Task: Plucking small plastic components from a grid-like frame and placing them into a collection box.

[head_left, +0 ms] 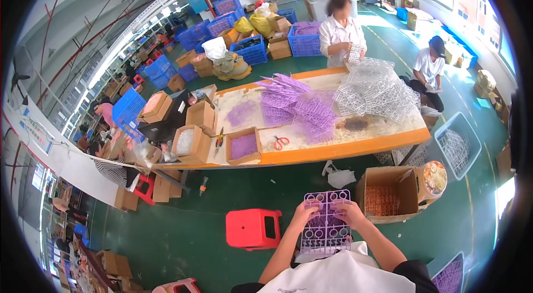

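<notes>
A purple plastic moulded frame point(327, 233) with rings and small parts in a grid is held upright in front of my body. My left hand point(303, 216) grips its left edge, and my right hand point(350, 215) grips its right edge, with the fingers curled in behind. More purple frames seem to lie below it over my lap, though the held one partly hides them. On the table ahead, a heap of purple frames point(288, 101) lies beside a pile of clear-white frames point(373, 93).
An orange-edged table point(355, 143) bears red-handled scissors point(281, 142), pliers point(219, 140) and a cardboard box of purple parts point(243, 145). A red stool point(252, 229) stands left of me, an open carton point(388, 190) right. A person point(341, 32) stands across the table; another point(428, 68) sits farther right.
</notes>
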`<state>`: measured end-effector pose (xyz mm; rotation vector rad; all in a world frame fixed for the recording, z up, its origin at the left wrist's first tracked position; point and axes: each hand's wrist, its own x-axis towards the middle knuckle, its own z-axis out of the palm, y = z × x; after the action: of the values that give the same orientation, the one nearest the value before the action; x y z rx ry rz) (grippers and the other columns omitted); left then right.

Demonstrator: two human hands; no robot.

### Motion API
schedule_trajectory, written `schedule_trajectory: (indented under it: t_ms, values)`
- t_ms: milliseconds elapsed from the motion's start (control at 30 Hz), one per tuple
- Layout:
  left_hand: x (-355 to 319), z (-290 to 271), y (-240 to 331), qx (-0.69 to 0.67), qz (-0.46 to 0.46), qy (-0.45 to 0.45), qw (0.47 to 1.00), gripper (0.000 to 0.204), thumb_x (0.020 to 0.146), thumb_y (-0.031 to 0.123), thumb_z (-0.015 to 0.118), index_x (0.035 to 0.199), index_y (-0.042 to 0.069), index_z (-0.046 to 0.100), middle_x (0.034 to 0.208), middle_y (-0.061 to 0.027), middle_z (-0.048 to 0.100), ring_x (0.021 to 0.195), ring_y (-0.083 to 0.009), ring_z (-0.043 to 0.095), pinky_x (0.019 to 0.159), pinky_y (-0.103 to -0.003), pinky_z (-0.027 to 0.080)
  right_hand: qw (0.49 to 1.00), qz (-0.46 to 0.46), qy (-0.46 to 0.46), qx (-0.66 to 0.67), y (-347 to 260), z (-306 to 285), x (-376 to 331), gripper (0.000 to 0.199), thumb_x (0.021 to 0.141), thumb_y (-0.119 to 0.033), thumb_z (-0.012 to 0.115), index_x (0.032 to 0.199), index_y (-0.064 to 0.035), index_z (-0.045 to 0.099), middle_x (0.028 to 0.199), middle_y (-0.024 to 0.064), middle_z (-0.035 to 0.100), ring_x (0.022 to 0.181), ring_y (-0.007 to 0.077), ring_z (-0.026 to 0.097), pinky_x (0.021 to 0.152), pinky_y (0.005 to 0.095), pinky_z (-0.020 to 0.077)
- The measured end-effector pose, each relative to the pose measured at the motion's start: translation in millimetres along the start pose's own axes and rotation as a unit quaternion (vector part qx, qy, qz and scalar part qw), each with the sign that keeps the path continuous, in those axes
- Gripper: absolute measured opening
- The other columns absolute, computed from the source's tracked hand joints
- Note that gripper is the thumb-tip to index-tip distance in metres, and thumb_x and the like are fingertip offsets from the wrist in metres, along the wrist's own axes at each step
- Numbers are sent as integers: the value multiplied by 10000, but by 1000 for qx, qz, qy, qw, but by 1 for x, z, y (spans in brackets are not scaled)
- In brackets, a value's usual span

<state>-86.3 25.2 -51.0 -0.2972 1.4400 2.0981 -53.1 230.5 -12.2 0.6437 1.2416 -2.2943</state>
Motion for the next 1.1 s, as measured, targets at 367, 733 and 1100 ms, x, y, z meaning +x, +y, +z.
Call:
schedule_trajectory:
  t_ms: [367,733,1100]
  values:
    - [-15,24,31,-103,35,-11,994,332,868,212,560,1172,86,516,1178,-62,553,1130,-165,488,946,-350,382,983,-22,-112,142,-15,-2,-5,380,903,-254,476,1206,-26,455,1147,173,564,981,251,580,906,393,453]
    - [-11,6,44,25,67,-6,997,247,855,46,576,1090,-26,554,1002,-143,628,902,-193,637,786,-283,535,991,-18,-127,31,-52,15,-8,282,867,-114,527,1108,32,540,958,117,620,856,213,624,830,336,515]
    - [-9,10,22,88,145,24,985,211,823,9,590,1024,-56,582,950,-140,645,839,-192,656,706,-286,557,972,-124,49,-195,1,3,36,151,774,14,622,847,54,496,806,109,562,758,201,625,676,313,581]
